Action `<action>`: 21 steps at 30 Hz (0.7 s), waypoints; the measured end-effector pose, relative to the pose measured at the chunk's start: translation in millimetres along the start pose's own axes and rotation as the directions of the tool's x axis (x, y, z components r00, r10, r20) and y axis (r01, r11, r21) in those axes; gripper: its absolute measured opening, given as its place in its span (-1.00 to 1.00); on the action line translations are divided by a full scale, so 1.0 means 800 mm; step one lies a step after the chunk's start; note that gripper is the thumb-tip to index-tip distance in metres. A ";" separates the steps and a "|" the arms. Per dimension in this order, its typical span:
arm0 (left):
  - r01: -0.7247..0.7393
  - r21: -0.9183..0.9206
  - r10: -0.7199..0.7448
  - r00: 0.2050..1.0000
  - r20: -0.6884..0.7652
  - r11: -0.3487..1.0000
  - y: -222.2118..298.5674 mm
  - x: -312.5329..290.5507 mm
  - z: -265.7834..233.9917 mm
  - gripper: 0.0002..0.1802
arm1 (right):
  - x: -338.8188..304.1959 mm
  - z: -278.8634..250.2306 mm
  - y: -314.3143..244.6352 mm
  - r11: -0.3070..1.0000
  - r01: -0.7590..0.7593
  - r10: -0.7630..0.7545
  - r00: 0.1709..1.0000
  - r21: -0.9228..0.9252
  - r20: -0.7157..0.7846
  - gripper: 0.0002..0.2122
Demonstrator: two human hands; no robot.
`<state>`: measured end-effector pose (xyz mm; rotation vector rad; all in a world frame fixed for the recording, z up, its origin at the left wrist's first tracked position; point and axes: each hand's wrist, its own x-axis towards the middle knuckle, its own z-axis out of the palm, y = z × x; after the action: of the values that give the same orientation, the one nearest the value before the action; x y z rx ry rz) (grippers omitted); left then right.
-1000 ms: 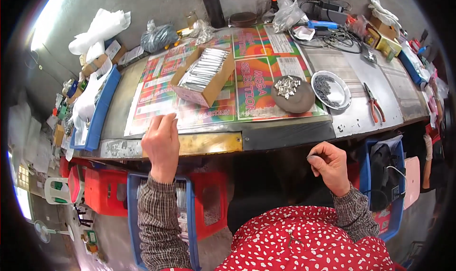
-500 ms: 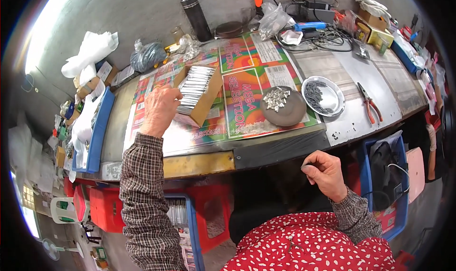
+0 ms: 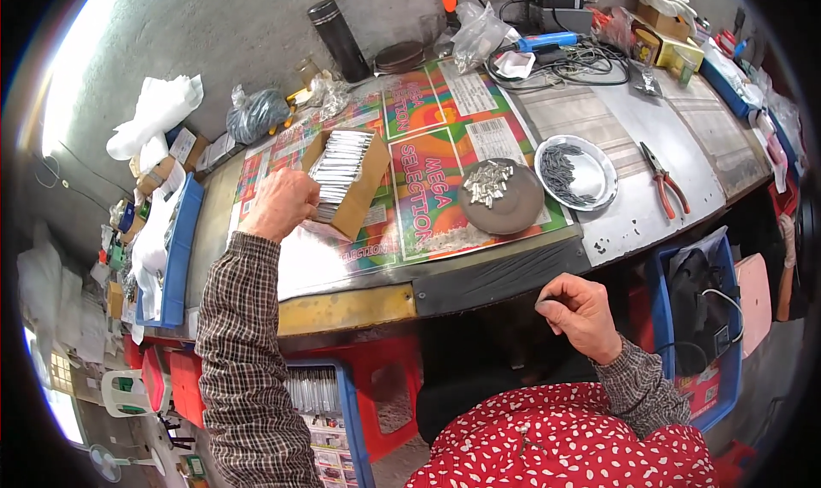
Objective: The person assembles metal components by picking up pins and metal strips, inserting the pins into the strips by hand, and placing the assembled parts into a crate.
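Observation:
My left hand (image 3: 280, 204) rests at the near left side of an open cardboard box (image 3: 369, 178), back of the hand up. Its fingers are curled and the fingertips are hidden, so what they grip cannot be made out. Rows of slim silvery packed pieces (image 3: 340, 165) fill the box. In front of the table's edge I hold up my right hand (image 3: 583, 315), thumb and forefinger pinched together. A small dark bit shows at those fingertips, too small to name.
A grey round dish (image 3: 503, 218) bears short metal tubes (image 3: 489, 183). Beside it, a white bowl (image 3: 605, 165) holds dark grey pieces (image 3: 560, 173). Red-handled pliers (image 3: 663, 180) lie to the right. A black cylinder (image 3: 338, 39) and cables (image 3: 590, 65) are farther back; a blue tray (image 3: 178, 257) stands left.
The view has shifted slightly. My left hand's fingers have curled down more at the box's near left side. My right hand keeps nearly the same pinched pose.

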<state>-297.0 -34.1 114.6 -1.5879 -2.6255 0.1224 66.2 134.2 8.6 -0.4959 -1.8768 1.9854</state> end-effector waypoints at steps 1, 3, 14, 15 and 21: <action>-0.007 0.000 0.007 1.000 0.016 1.000 -0.001 0.002 0.000 -0.89 | 0.000 0.000 0.001 1.000 -0.003 0.003 1.000 0.004 0.001 -0.95; 0.001 -0.015 -0.001 0.999 0.043 1.000 -0.004 0.005 -0.001 -0.89 | 0.000 -0.002 0.001 1.000 -0.003 0.003 1.000 0.003 0.001 -0.95; -0.027 -0.058 0.032 0.996 0.086 0.998 -0.012 0.009 0.000 -0.85 | 0.000 -0.008 -0.007 0.998 -0.015 0.013 0.999 -0.056 -0.039 -0.93; -0.043 -0.060 0.047 0.996 0.076 0.997 -0.010 0.013 0.003 -0.86 | 0.002 -0.011 -0.010 0.998 -0.007 0.005 0.999 -0.063 -0.033 -0.93; -0.074 -0.010 0.074 0.994 0.084 0.997 -0.020 0.012 0.001 -0.87 | 0.018 -0.021 -0.030 0.988 0.073 -0.081 0.996 -0.136 -0.048 -0.92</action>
<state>-315.8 -33.0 115.9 -1.7198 -2.6318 0.1887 62.1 157.1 31.3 -0.5008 -1.9747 1.7875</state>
